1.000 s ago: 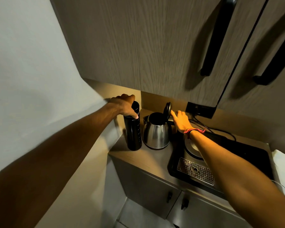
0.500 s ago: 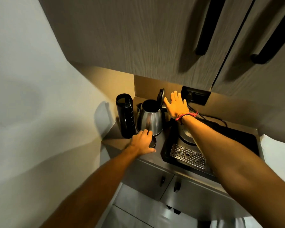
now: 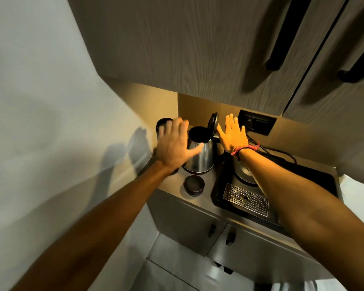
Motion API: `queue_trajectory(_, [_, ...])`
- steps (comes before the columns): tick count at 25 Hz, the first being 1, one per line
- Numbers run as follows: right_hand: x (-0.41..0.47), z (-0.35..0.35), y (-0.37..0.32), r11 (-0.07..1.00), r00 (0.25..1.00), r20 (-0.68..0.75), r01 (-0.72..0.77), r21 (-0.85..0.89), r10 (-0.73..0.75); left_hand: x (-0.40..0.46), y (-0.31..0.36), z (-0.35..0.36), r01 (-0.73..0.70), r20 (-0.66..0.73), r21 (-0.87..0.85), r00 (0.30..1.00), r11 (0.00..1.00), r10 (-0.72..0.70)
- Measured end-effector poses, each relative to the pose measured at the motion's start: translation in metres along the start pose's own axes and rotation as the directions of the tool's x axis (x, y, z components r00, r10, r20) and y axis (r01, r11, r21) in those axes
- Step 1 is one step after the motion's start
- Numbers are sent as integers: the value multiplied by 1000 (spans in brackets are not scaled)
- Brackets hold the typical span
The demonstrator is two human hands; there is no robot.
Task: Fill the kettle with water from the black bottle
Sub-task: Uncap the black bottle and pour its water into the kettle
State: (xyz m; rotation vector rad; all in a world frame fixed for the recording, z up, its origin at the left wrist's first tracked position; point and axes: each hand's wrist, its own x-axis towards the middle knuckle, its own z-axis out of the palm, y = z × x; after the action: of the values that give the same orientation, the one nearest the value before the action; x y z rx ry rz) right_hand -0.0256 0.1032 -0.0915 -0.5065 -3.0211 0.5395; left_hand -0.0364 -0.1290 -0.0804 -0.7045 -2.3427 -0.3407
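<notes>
A steel kettle (image 3: 204,157) stands on the counter with its black lid (image 3: 213,122) flipped up. My right hand (image 3: 232,133) is flat and open, its fingers against the back of the raised lid. The black bottle (image 3: 162,123) stands uncapped left of the kettle, mostly hidden behind my left hand (image 3: 174,144). That hand is blurred, fingers spread, in front of the bottle and holding nothing. The bottle's round black cap (image 3: 194,185) lies on the counter in front of the kettle.
A black tray (image 3: 315,179) with a perforated metal drip grate (image 3: 245,199) and the kettle's round base (image 3: 243,174) fills the counter's right. A wall socket (image 3: 256,122) with cables sits behind. Upper cabinets hang close overhead; a white wall stands at the left.
My left hand left the bottle's top, set the cap down on the counter in front of the kettle, and has risen back toward the bottle. My right hand stayed at the lid.
</notes>
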Motion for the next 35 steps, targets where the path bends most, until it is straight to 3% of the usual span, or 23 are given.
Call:
queue_trajectory(2, [-2,3,-1,1000,1000,-30,6,-5,-6,21,-29,-11,224,-60,-38,972,974,-226])
queue_trajectory(3, [-3,3,-2,1000,999,-38,5,-2,-5,20,-43,-12,334,-19,-92,941,938,-337])
queue_trajectory(5, [-4,1,-3,1000,999,-46,8,-14,-9,9,-63,-8,525,261,-339,850,781,-458])
queue_trajectory(7, [-5,-1,-4,999,999,-43,7,-33,-8,-3,-69,0,685,607,-460,707,565,-362])
queue_trajectory(8, [-5,-1,-5,999,999,-37,8,-47,-9,-7,-69,6,722,669,-454,663,522,-336])
queue_trajectory(12, [-7,1,-6,996,1000,-31,2,-91,-5,-12,-61,17,751,582,-501,660,430,-475])
queue_trajectory(15, [-8,1,-6,994,1000,-25,4,-112,-7,-17,-54,18,687,489,-542,726,484,-483])
queue_trajectory(20, [-10,-1,-7,997,999,-44,-12,-77,9,-15,-43,14,481,416,-307,844,821,-339])
queue_trajectory(23, [-11,-3,-7,999,998,-62,-11,-53,8,-5,-44,10,305,399,-152,889,940,-224])
queue_trajectory(30, [-12,-4,-4,999,995,-104,-1,-39,-3,24,-24,-8,83,460,142,877,986,-140])
queue_trajectory(35, [-12,-5,-4,999,994,-111,-1,-35,-3,36,-16,-19,-2,509,223,853,975,-115])
